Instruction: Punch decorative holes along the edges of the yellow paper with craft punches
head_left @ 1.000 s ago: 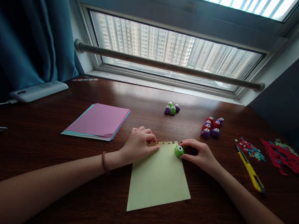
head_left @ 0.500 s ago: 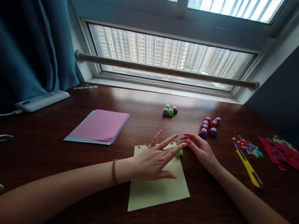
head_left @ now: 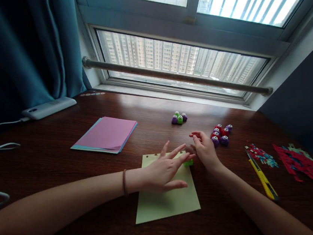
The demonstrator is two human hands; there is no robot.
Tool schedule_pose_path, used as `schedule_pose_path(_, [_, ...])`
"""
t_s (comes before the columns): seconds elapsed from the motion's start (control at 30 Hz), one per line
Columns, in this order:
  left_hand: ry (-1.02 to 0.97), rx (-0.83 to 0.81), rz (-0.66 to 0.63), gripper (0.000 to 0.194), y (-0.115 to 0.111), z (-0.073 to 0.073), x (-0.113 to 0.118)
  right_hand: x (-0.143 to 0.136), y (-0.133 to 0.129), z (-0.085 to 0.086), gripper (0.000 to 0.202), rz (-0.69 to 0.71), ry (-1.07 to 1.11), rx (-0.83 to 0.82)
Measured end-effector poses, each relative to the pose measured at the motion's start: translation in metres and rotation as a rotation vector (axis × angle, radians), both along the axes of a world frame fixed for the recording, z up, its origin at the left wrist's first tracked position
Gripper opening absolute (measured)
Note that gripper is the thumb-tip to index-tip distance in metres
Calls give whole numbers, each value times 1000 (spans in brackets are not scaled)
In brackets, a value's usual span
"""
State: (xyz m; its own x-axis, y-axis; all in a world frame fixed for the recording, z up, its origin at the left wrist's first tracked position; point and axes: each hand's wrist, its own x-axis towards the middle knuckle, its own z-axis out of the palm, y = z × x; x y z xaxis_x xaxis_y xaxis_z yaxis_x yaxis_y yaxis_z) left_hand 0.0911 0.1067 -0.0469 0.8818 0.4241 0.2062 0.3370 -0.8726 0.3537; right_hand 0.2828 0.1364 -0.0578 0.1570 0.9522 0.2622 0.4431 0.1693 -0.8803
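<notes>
Two hands, left one: left hand is spread wide, palm down, above the pale yellow-green sheet, lower ctr of frame; if the palm presses the paper, I cannot tell.
Right hand: right hand is at ctr-right of frame, fingers loosely bent, narrow gap btw. thumb and forefinger, near the red-and-purple group.
Sheet: yellow-green sheet lies flat on the brown table, lower ctr; small star-shaped holes run along its top edge.
Green punch: green punch sits at the sheet's upper right corner, partly hidden by left fingers; whether they touch it, cannot tell.
Wrist: thin brown band goes around the left wrist.
Small groups: green-and-purple group stands approx. mid-frame; red-and-purple group is to the right of it. Both w/ white round tops.
Colored paper: pink-topped stack is left of ctr, w/ blue edges under the pink.
Right side: yellow cutter lies diagonal, its tip beside the confetti pile; red strips are heaped at far right.
Left side: white device w/ cable lies by the blue curtain.
</notes>
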Motion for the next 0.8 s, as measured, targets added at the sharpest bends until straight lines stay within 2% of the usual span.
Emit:
schedule_pose_path(0.1, [3, -9, 13, 74, 0, -1, 0, -23, 13, 14, 23, -66, -322, 41])
schedule_pose_path(0.2, [14, -1, 27, 74, 0, -2, 1, -39, 17, 15, 27, -83, -557, -22])
schedule_pose_path(0.3, [19, 7, 33, 74, 0, -5, 1, -43, 18, 7, 28, -78, -616, -163])
schedule_pose_path(0.37, [17, 3, 32, 73, 0, -5, 2, -42, 19, 2, 27, -70, -641, -197])
schedule_pose_path(0.8, [-2, -33, 42, 73, -1, -4, 1, -47, 15, 6, 27, -120, -814, -144])
